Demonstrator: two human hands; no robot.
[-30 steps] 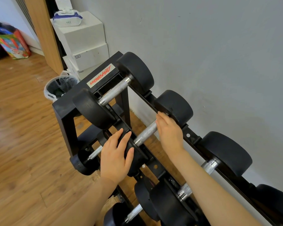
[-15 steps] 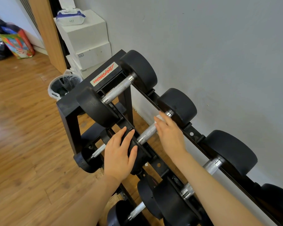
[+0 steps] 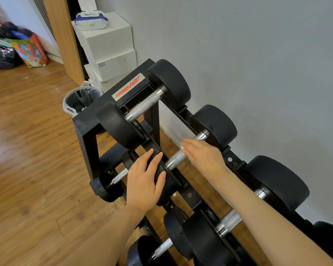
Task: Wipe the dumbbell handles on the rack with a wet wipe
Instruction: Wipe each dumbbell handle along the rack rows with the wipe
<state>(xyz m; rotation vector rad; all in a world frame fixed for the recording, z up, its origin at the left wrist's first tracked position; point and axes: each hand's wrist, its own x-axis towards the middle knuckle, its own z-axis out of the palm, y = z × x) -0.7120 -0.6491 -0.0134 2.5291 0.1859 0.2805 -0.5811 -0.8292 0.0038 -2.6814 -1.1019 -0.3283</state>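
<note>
head view: right hand (image 3: 204, 156) covers dumbbell handle (image 3: 176, 158) beside wall (image 3: 258, 73)

Bright, even daylight; perhaps edge-blurred.

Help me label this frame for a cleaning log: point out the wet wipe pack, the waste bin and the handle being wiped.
wet wipe pack (image 3: 90, 22): head view, front of the pack.
waste bin (image 3: 69, 104): head view, near rim.
handle being wiped (image 3: 176, 158): head view, bare knurled steel.

My black rack (image 3: 85, 129) carries a white label with red lettering (image 3: 128, 89). Black dumbbell heads (image 3: 169, 83) flank silver knurled handles (image 3: 145, 106). At eleven o'clock, white boxes (image 3: 108, 41); the floor (image 3: 27, 169) is brown wood grain.
</note>
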